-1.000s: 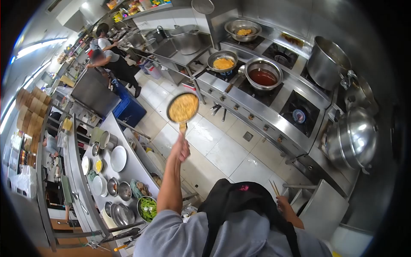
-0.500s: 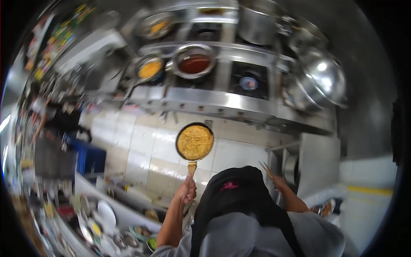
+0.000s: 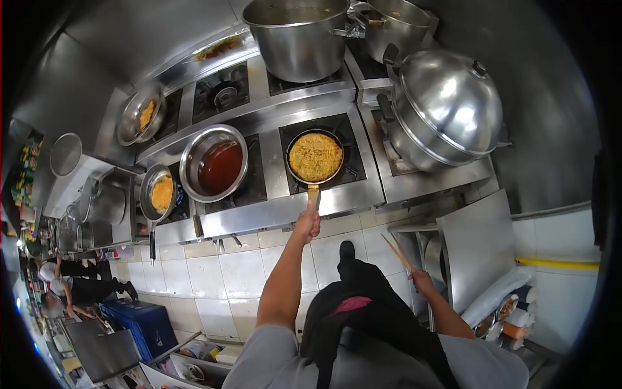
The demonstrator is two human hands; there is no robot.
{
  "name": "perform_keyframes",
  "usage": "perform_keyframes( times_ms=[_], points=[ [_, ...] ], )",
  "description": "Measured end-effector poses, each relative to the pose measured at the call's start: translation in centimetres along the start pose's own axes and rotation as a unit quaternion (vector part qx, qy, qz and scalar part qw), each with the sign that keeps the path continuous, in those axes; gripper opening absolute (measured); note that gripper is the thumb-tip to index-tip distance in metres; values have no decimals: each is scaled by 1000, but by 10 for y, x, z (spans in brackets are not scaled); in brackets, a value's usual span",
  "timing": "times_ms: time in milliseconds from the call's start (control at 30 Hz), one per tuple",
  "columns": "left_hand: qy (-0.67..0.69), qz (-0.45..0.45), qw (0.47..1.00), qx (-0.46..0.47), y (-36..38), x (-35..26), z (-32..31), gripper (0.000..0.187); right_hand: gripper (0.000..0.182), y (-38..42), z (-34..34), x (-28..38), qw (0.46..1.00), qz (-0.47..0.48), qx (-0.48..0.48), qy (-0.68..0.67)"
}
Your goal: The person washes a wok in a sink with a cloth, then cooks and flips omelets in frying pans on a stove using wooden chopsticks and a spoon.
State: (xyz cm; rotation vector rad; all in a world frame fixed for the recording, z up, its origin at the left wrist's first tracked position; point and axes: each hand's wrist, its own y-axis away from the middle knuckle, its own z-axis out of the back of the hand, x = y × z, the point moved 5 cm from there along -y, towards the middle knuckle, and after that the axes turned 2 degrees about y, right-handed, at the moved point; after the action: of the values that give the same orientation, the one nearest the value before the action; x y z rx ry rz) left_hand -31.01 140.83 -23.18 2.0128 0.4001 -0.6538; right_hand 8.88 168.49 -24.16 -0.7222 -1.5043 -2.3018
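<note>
- Grips a frying pan (image 3: 313,189) by the handle in the left hand (image 3: 308,225), wrapped firmly round it.
- Brought over a front burner (image 3: 354,166) of the stove (image 3: 259,219) within the past half second, after hanging above the floor tiles (image 3: 240,279); cannot tell whether set down on the burner or held just above it.
- Suggests, by that move, a carry all but finished and a pan now in position for heat.
- Bears in that pan a round, browned yellow omelette (image 3: 315,155), lying flat and reaching nearly to the rim.
- Holds a pair of chopsticks (image 3: 400,254) in the right hand (image 3: 422,283), out to the side, well apart from the pan and touching no food.
- Faces, to the pan's left, a steel bowl (image 3: 193,168) of red-brown liquid (image 3: 221,167), then a second pan (image 3: 146,192) with yellow food (image 3: 162,193); to its right, a domed pot (image 3: 450,97).
</note>
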Motion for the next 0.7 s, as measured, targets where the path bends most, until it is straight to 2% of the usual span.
perform_keyframes(
  times_ms=[167,267,333,400,433,467,500,533,600,633,700],
  points=[
    [-22,40,999,9,-47,-21,3,61,44,1,13,39,1000,-19,-1,-19],
    [-65,65,996,3,-49,-27,9,65,43,3,9,79,999,4,23,-37],
    [-87,79,993,0,-46,-32,18,68,38,2,-1,113,997,69,15,-37],
    [-341,47,933,-105,-46,-42,39,71,34,-6,-17,138,990,79,36,-109],
    [-342,51,933,-100,-34,-45,36,71,31,-2,-23,164,985,92,47,-138],
    [-497,-97,854,-117,-11,-68,22,68,28,3,-33,195,978,107,57,-168],
    [-626,-239,732,-126,12,-83,8,68,27,4,-45,219,978,123,47,-164],
    [-637,-289,714,-11,17,-73,-14,52,27,4,-59,243,976,140,37,-161],
    [-398,-250,877,98,39,-44,-61,37,25,0,-94,286,965,211,63,-140],
    [-399,-250,876,103,48,-47,-78,37,25,2,-114,304,960,168,124,-186],
    [-186,-97,974,84,50,-51,-89,27,30,-10,-140,329,967,160,121,-154]
  ],
)
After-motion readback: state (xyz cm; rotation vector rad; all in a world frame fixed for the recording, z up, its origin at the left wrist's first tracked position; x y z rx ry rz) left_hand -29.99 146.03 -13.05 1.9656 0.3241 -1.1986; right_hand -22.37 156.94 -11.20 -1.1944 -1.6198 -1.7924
